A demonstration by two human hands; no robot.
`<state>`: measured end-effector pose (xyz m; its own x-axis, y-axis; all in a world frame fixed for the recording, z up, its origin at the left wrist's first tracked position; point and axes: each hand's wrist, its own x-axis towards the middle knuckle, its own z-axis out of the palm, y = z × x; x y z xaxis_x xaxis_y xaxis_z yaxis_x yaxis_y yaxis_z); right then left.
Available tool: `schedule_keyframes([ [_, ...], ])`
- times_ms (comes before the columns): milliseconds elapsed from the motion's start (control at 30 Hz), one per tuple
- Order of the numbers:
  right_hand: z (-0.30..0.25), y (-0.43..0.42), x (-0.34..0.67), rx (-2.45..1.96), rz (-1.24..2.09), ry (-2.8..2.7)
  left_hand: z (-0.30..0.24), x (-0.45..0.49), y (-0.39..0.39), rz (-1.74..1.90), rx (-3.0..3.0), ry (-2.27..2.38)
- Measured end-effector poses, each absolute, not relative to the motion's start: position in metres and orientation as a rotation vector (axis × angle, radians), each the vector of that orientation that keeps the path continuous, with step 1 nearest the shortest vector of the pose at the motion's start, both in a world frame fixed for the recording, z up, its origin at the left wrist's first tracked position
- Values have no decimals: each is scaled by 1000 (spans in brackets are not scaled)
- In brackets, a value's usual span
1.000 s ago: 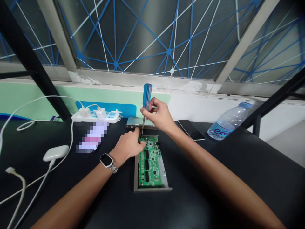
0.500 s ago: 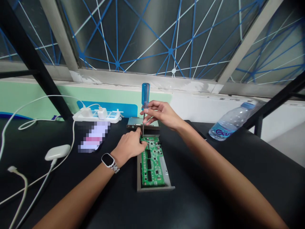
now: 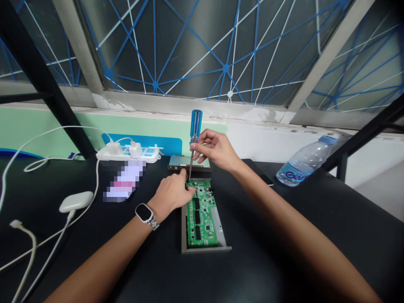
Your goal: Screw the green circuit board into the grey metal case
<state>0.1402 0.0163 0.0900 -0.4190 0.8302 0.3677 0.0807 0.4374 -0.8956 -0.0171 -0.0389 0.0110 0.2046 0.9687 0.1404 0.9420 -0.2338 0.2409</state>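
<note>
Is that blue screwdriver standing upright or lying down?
Upright, slightly tilted: its handle points up, its shaft down toward the green circuit board.

The screwdriver handle (image 3: 196,120) is moulded in translucent, glossy blue plastic; its shaft (image 3: 191,162) is made of smooth, shiny metal. The circuit board (image 3: 203,219) is coated in semi-gloss green and framed by a matt grey metal tray (image 3: 206,250). The tabletop (image 3: 259,252) is finished in smooth, low-sheen black. The water bottle (image 3: 304,162) is made of clear, shiny plastic. The power strip (image 3: 125,157) is cased in smooth white plastic.
</note>
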Motion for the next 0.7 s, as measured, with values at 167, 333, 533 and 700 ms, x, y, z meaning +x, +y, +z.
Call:
schedule_keyframes([
  [167, 88, 12, 135, -860, 731, -1844, 11, -13, -42, 412, 2304, 1932],
  [333, 86, 5, 130, -947, 467, -1835, 7, -8, -43, 501, 2273, 1964],
  [533, 81, 3, 125, -971, 400, -1816, 2, -8, -41, 514, 2256, 1980],
  [700, 77, 2, 123, -1011, 300, -1767, 4, -8, -41, 505, 2249, 1986],
])
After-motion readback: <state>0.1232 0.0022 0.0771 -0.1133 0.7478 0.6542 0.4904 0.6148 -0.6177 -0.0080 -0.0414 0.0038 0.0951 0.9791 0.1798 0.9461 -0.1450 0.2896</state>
